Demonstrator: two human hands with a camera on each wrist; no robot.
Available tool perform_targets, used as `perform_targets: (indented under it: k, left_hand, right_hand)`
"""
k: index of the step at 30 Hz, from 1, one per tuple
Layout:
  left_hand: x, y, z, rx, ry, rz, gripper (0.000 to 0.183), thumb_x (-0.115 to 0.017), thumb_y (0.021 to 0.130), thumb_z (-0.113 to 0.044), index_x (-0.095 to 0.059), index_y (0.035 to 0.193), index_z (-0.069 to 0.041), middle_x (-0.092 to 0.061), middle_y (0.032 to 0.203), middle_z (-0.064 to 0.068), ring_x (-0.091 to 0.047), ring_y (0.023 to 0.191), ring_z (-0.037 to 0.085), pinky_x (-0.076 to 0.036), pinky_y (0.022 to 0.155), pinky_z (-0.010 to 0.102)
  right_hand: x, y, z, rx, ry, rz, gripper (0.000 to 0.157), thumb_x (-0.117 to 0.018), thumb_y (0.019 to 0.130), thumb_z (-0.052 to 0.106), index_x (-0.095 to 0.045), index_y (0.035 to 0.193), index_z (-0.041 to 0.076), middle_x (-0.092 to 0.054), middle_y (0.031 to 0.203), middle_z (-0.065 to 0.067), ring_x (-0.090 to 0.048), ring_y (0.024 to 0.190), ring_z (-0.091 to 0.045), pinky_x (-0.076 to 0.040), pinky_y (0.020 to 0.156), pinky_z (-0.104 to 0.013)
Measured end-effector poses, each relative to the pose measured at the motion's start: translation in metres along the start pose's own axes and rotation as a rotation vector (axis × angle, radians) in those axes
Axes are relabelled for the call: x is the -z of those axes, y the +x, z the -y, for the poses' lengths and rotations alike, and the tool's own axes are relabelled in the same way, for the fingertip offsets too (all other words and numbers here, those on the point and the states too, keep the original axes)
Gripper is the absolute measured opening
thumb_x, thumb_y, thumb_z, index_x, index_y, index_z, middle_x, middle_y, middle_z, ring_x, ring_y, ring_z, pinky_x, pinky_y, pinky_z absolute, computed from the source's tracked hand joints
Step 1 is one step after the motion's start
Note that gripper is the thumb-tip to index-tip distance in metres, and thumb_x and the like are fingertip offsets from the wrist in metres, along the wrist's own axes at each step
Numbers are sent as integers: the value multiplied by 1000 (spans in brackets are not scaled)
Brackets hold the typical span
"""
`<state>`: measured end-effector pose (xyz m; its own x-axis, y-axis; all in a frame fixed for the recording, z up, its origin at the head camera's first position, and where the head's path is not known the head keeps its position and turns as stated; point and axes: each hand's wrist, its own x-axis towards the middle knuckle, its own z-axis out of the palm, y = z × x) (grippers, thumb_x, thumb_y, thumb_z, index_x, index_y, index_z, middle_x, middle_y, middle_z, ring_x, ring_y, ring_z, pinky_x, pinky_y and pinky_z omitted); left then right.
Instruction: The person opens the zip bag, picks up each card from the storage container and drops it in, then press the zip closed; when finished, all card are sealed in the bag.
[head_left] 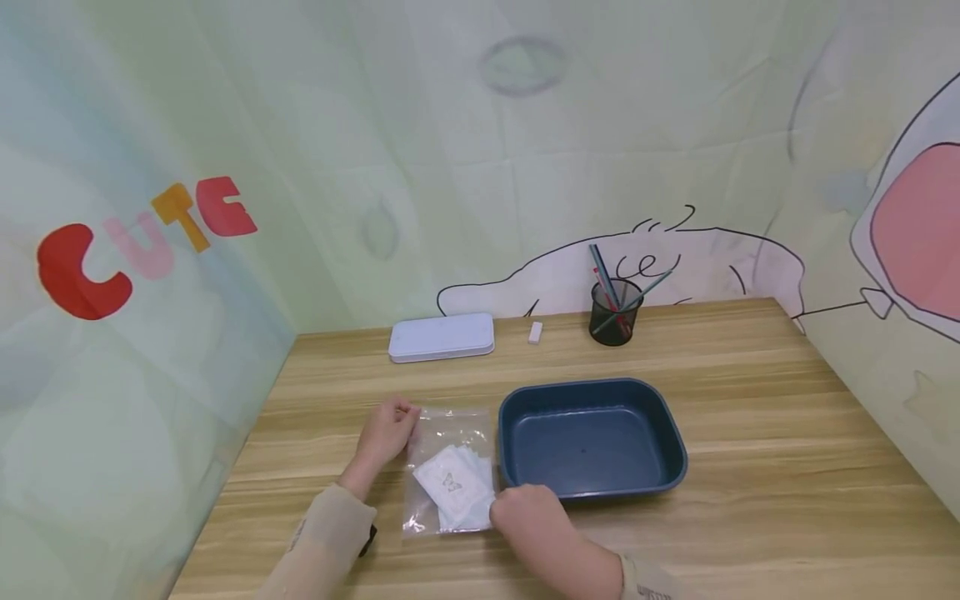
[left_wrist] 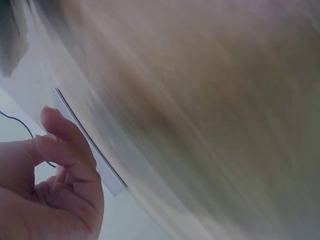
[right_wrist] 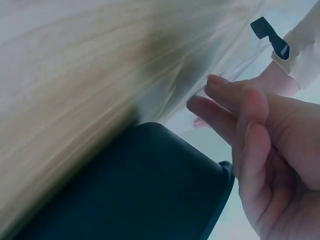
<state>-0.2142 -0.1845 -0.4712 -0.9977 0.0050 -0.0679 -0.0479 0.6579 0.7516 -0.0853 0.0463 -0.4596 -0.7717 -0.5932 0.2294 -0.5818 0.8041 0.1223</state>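
Observation:
A clear zip bag (head_left: pixel 450 425) lies flat on the wooden table, holding several small white packets (head_left: pixel 452 483), the top one printed with a butterfly. My left hand (head_left: pixel 386 433) is at the bag's upper left corner, its curled fingers and thumb pinching the edge; in the left wrist view the pinch point itself is unclear. At the lower right edge, my right hand (head_left: pixel 532 521) pinches the plastic between thumb and forefinger, the other fingers bent. Just right of the bag stands a dark blue tray (head_left: pixel 585 492), close beside my right hand.
Along the back of the table lie a pale flat case (head_left: pixel 442 336) and a small white eraser (head_left: pixel 536 332). A black mesh pen cup (head_left: pixel 613 321) with several pencils stands farther right. Printed cloth walls (head_left: pixel 360 167) enclose the table's back and sides.

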Motion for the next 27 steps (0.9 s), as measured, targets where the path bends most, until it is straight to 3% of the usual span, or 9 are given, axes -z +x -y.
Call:
perform_targets:
  k: [8,20,27]
  left_hand:
    - [-5,2,5,14,-2,37,17,-58,95,-15,-61,98,1,-57,64,6,-52,44,15,-41,43,25]
    - [-5,3,7,29,115,36,17,-59,94,-19,-64,92,-4,-54,56,3,-51,45,15,-40,45,27]
    - [-2,1,8,29,224,39,18,-61,93,-23,-66,91,-6,-54,56,1,-51,52,16,-40,52,31]
  right_hand:
    - [0,3,1,-13,19,49,19,-75,67,7,-62,59,18,-55,58,5,-50,49,-11,-42,39,-25]
    - [-5,3,4,3,2,79,19,-74,69,9,-61,58,19,-56,58,5,-51,48,-11,-42,38,-24]
    - [-8,-6,10,31,-120,10,27,-74,69,19,-54,51,22,-50,50,7,-46,44,-7,-39,35,-22]
